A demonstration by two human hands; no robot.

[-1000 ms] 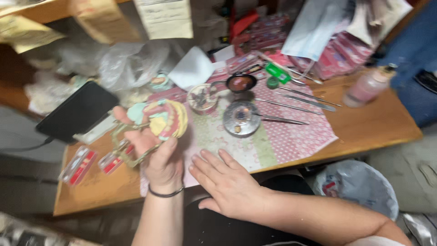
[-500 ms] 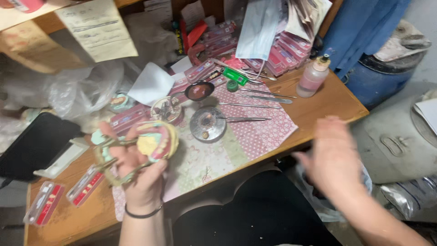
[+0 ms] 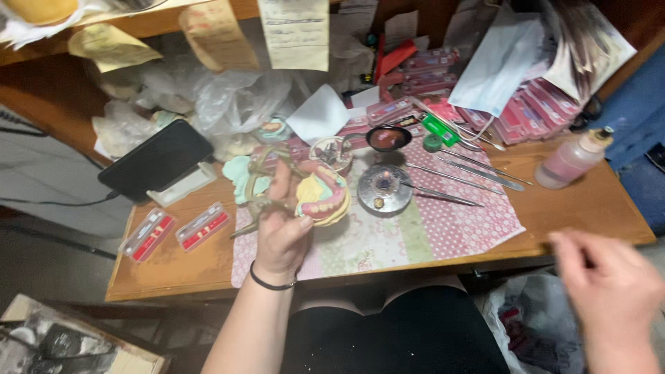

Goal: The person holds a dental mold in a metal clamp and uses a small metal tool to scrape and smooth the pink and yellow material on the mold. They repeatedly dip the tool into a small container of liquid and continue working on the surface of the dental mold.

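Over the worktop's (image 3: pixel 582 208) front edge, my left hand (image 3: pixel 280 232) clamps the denture model (image 3: pixel 322 197), right hand (image 3: pixel 609 298) empty, fingers apart; a loosened hold could drop it.

Denture model (image 3: pixel 323 197) in left hand (image 3: pixel 280 235) over mat (image 3: pixel 443 228); dish (image 3: pixel 384 188) just right; phone (image 3: pixel 156 159) far left

Glossy pink-and-yellow wax denture model (image 3: pixel 324 197), matt patterned cloth mat (image 3: pixel 429 232), bare wooden table (image 3: pixel 582 208), shiny metal tools (image 3: pixel 457 180).
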